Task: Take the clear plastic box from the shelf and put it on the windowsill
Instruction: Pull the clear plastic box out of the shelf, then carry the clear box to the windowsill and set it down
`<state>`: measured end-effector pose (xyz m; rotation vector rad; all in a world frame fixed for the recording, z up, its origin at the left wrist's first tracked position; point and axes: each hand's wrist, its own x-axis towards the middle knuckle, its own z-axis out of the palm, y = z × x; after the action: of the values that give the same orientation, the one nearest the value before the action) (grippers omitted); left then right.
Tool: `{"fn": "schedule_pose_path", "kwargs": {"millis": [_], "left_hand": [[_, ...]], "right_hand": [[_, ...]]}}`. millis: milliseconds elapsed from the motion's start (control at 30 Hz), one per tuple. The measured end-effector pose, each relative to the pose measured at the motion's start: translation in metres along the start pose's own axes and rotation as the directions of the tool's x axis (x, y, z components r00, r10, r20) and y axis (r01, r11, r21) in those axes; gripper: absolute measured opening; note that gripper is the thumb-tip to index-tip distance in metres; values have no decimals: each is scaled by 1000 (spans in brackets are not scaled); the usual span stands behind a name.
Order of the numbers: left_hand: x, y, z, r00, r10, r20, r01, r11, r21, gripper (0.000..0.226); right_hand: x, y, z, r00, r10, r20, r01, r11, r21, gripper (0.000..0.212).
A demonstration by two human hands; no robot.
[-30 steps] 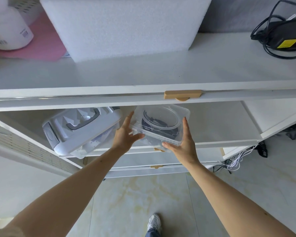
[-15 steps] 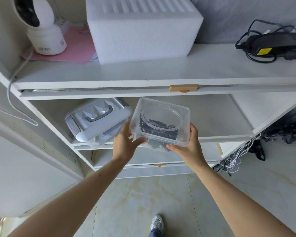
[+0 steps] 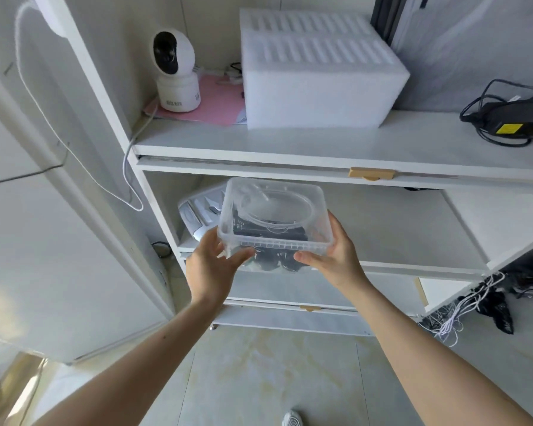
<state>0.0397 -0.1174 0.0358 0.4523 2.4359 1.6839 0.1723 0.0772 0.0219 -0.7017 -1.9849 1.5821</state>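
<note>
A white open shelf unit (image 3: 290,149) fills the middle and right of the view, with a pale marbled tile floor (image 3: 274,379) below it. On the unit's top board, at about 12 o'clock from the centre of the view, sits a large white foam block with ribbed slots on top (image 3: 320,78). At 11 o'clock from the block's base lies a flat pink sheet (image 3: 219,99), and on the sheet stands a rounded white security camera with a dark lens face (image 3: 176,72). At 3 o'clock on the same board lies a black power adapter with a yellow label and coiled black cables (image 3: 514,121).

In front of the middle shelf opening, at the centre of the view, the clear plastic box with a square lid and dark contents (image 3: 274,219) is held in the air, lifted off the shelf board and tilted with its lid towards the viewer. The left hand (image 3: 210,269) is clamped on the box's near left corner, thumb against the front wall. The right hand (image 3: 336,256) is clamped on the near right corner, thumb under the front edge and fingers up the right side.

Behind the box at 9 o'clock, a white and grey plastic case (image 3: 197,216) rests on the middle shelf board, mostly hidden. A white cord (image 3: 74,149) hangs down the unit's left side. A tangle of white and black cables (image 3: 474,309) lies on the floor at 4 o'clock.
</note>
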Motion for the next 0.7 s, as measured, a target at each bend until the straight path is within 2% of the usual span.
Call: {"fn": "schedule_pose_path", "kwargs": {"millis": [133, 333, 433, 533, 700], "left_hand": [[13, 0, -15, 995, -23, -96, 22, 1000, -10, 41], [32, -4, -18, 974, -37, -222, 35, 999, -12, 57], [41, -4, -14, 964, -40, -261, 46, 999, 15, 56], [49, -4, -10, 951, -50, -304, 69, 996, 54, 56], [64, -11, 0, 932, -88, -351, 86, 996, -19, 69]], "right_hand": [[25, -14, 19, 997, -11, 76, 11, 1000, 3, 102], [66, -18, 39, 985, -5, 170, -7, 998, 68, 97], [87, -17, 43, 974, -5, 225, -8, 998, 57, 81], [105, -12, 47, 972, 9, 236, -28, 997, 78, 74], [129, 2, 48, 966, -28, 257, 20, 999, 33, 45]]}}
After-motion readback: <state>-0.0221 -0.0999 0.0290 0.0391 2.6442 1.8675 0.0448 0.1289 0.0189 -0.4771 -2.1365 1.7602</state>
